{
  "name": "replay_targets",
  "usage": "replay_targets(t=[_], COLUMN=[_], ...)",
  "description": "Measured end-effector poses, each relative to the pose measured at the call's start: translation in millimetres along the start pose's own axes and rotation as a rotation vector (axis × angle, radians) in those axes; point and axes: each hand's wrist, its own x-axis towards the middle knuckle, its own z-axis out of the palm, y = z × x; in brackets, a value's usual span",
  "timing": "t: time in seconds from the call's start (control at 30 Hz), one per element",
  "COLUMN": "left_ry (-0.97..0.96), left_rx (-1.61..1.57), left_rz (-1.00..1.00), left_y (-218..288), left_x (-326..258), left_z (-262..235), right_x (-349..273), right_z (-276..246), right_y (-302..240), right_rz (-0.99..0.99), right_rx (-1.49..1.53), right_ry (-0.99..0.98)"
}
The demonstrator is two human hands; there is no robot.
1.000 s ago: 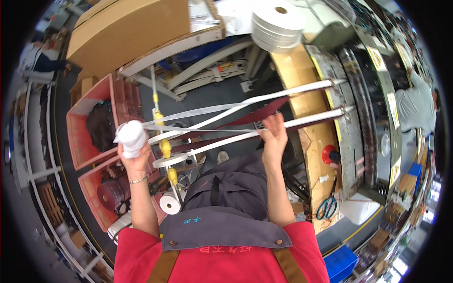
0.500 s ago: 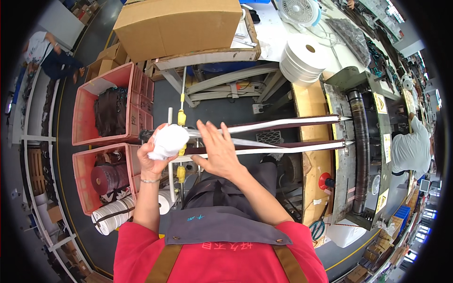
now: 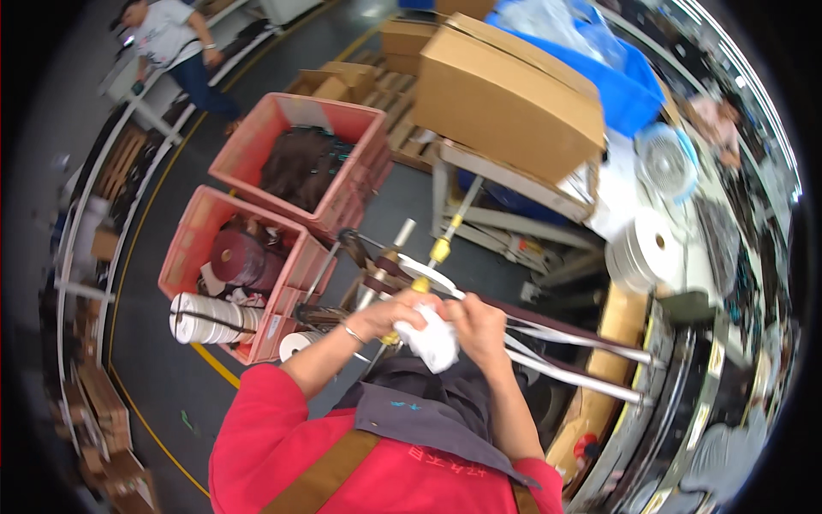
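A crumpled, soft white wad (image 3: 431, 344) is held in front of my apron, below the yellow-fitted rod. My left hand (image 3: 396, 315) wraps its fingers and thumb around the wad's left side. On the wad's upper right edge, my right hand (image 3: 481, 327) is closed with bent fingers; its exact grip is partly hidden and blurred. Just beyond my hands are a white disc (image 3: 428, 274) and yellow fittings (image 3: 440, 249) on a rod. White strips (image 3: 565, 370) and a maroon strip (image 3: 561, 321) stretch from there to the machine at the right.
Two pink crates (image 3: 190, 257) stand at the left, holding dark fabric and a maroon roll (image 3: 235, 257). White tape rolls (image 3: 205, 319) lie near them. Ahead is a table with a large carton (image 3: 514, 94), a fan (image 3: 666, 163) and stacked white reels (image 3: 642, 248). A person (image 3: 175, 51) stands far left.
My view has turned left. My right hand, earlier spread flat over the strips, has closed in at the wad. My left hand has tipped the wad downward, toward my body.
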Motion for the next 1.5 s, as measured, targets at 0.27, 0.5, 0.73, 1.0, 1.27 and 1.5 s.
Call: replay_targets(t=[0.27,0.5,0.73,1.0,1.27,1.5], left_ry=[0.211,0.197,0.172,0.406,0.312,0.525], left_rx=[-0.649,0.563,-0.754,0.717,-0.619,0.564], left_rz=[0.549,0.377,0.262,0.488,0.354,0.549], left_y=[45,15,11,35,12,22], left_x=[1,12,-7,6,-2,19], left_z=[11,-5,37,-16,2,-9], right_x=[-19,-6,-33,-2,-24,-18], right_z=[19,-1,8,5,25,32], right_y=[13,-28,25,-29,18,-10], right_rz=[0.163,-0.098,0.155,-0.151,0.023,-0.114], right_rx=[-0.009,-0.184,0.137,-0.193,-0.017,-0.204], right_ry=[-0.068,-0.108,-0.001,-0.046,0.164,0.004])
